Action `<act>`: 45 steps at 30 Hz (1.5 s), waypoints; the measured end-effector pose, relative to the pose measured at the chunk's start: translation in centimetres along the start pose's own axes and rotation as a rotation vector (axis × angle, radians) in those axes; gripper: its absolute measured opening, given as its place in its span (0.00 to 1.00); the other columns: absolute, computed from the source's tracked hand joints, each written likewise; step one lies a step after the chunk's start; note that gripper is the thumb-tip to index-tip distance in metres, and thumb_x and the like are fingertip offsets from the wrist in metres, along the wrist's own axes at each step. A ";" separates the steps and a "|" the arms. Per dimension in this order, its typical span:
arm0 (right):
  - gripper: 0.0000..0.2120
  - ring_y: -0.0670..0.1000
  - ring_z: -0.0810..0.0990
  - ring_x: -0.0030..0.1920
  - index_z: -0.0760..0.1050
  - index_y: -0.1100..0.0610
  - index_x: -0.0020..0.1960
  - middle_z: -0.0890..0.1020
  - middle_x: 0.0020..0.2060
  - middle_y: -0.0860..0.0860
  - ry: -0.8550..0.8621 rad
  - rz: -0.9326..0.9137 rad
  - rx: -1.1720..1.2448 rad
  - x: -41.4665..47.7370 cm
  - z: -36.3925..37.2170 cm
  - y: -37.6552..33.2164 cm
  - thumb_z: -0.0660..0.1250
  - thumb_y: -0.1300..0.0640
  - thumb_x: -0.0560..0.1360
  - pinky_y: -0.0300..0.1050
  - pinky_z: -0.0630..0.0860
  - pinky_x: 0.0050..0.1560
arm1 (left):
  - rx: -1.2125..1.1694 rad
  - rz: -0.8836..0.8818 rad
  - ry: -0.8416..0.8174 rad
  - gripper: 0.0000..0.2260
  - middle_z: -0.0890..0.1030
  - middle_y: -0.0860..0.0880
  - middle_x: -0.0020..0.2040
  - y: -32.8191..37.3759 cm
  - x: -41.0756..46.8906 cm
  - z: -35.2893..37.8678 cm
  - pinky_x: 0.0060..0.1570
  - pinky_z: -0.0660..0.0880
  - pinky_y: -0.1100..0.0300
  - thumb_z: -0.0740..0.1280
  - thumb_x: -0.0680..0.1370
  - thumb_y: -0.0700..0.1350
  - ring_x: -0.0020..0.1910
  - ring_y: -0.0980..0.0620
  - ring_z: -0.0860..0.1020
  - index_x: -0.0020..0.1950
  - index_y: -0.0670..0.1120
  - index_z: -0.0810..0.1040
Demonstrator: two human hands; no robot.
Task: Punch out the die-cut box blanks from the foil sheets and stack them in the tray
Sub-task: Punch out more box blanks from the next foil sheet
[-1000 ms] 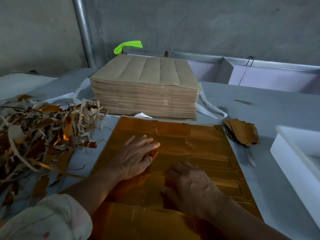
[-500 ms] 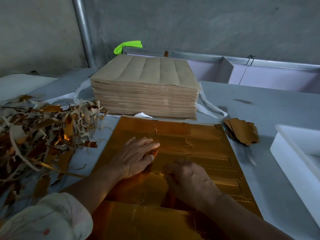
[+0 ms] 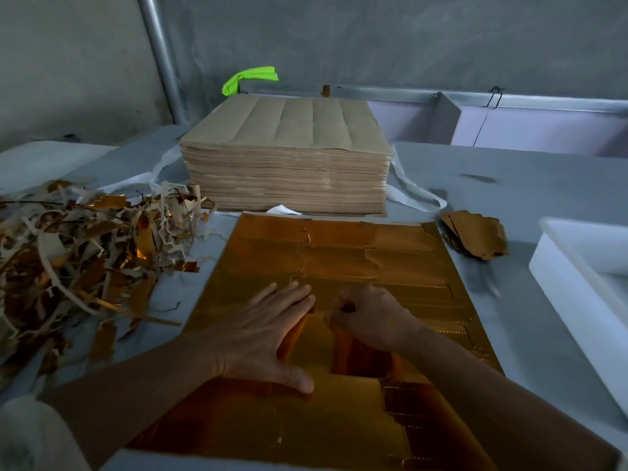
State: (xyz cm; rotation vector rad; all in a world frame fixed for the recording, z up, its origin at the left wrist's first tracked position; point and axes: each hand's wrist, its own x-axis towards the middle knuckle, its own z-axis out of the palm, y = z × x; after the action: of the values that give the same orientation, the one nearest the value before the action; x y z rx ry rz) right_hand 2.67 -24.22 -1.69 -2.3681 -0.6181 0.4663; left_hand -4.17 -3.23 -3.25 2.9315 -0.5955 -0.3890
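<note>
A gold foil sheet (image 3: 356, 253) with die-cut box outlines lies flat on the grey table in front of me. My left hand (image 3: 261, 331) presses flat on the sheet's middle, fingers straight. Just right of it, my right hand (image 3: 370, 317) has its fingers curled, pinching the foil at a cut line; what it pinches is mostly hidden. A small pile of punched gold blanks (image 3: 475, 234) lies on the table right of the sheet. The white tray (image 3: 574, 287) stands at the right edge; its inside is barely visible.
A tall stack of brown-backed sheets (image 3: 289, 158) stands behind the foil sheet. A heap of gold and tan waste strips (image 3: 78, 253) covers the table on the left. A white strap (image 3: 414, 195) trails beside the stack. A metal pole (image 3: 159, 56) rises at the back.
My right hand has moved up the sheet toward the left hand and curled from a flat press into a pinch. The left hand has stayed pressed in place.
</note>
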 end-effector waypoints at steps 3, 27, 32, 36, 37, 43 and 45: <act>0.04 0.42 0.80 0.38 0.77 0.44 0.44 0.81 0.40 0.42 -0.007 -0.009 -0.036 0.0 0.1 -0.1 0.67 0.47 0.78 0.32 0.71 0.30 | 0.051 -0.008 0.026 0.58 0.18 0.68 0.64 0.4 -0.3 0.4 0.51 0.16 0.73 0.53 0.61 0.83 0.58 0.71 0.16 0.79 0.54 0.32; 0.05 0.47 0.80 0.43 0.79 0.47 0.43 0.82 0.43 0.48 -0.130 0.058 0.093 0.0 -2.9 -0.3 0.68 0.52 0.78 0.42 0.74 0.42 | 0.083 0.002 0.011 0.57 0.26 0.58 0.76 -0.3 0.0 1.0 0.65 0.21 0.64 0.51 0.63 0.84 0.68 0.65 0.21 0.79 0.53 0.32; 0.05 0.46 0.80 0.46 0.79 0.50 0.44 0.82 0.43 0.47 -0.069 0.024 0.206 0.0 -4.2 -0.7 0.67 0.56 0.78 0.41 0.72 0.45 | 0.048 0.034 0.037 0.54 0.22 0.63 0.72 -0.4 0.0 0.9 0.61 0.19 0.68 0.52 0.64 0.83 0.65 0.68 0.19 0.79 0.58 0.33; 0.04 0.37 0.77 0.28 0.79 0.56 0.47 0.82 0.36 0.47 -0.005 0.047 0.403 -0.2 -4.9 -0.2 0.66 0.58 0.79 0.32 0.71 0.30 | -0.240 -0.056 0.057 0.54 0.30 0.68 0.75 -0.3 0.2 0.0 0.75 0.35 0.52 0.51 0.59 0.85 0.73 0.63 0.28 0.78 0.64 0.38; 0.04 0.36 0.75 0.25 0.79 0.58 0.48 0.82 0.34 0.47 0.008 0.051 0.444 -0.3 -4.9 0.0 0.66 0.59 0.79 0.30 0.69 0.27 | -0.346 -0.100 0.111 0.55 0.39 0.66 0.78 0.1 0.3 -0.5 0.76 0.43 0.47 0.50 0.57 0.86 0.77 0.58 0.37 0.80 0.63 0.44; 0.05 0.37 0.74 0.24 0.78 0.57 0.48 0.78 0.25 0.41 0.050 0.090 0.564 -0.6 -4.6 1.0 0.65 0.58 0.79 0.31 0.69 0.25 | -0.883 -0.186 0.374 0.23 0.78 0.54 0.58 2.4 2.9 -2.6 0.50 0.76 0.59 0.67 0.71 0.68 0.55 0.56 0.79 0.60 0.57 0.74; 0.05 0.38 0.75 0.25 0.78 0.55 0.47 0.79 0.25 0.41 0.065 0.121 0.571 -0.6 -4.7 1.1 0.66 0.55 0.79 0.35 0.71 0.28 | -0.929 -0.235 0.440 0.09 0.81 0.51 0.50 2.8 4.0 -2.5 0.40 0.75 0.66 0.68 0.78 0.55 0.46 0.56 0.81 0.53 0.53 0.76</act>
State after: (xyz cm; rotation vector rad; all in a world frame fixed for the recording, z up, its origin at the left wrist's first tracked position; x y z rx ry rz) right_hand 4.70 -27.62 1.16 -1.8703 -0.2624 0.5336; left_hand -0.95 -7.20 -1.31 2.0695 0.0206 -0.0045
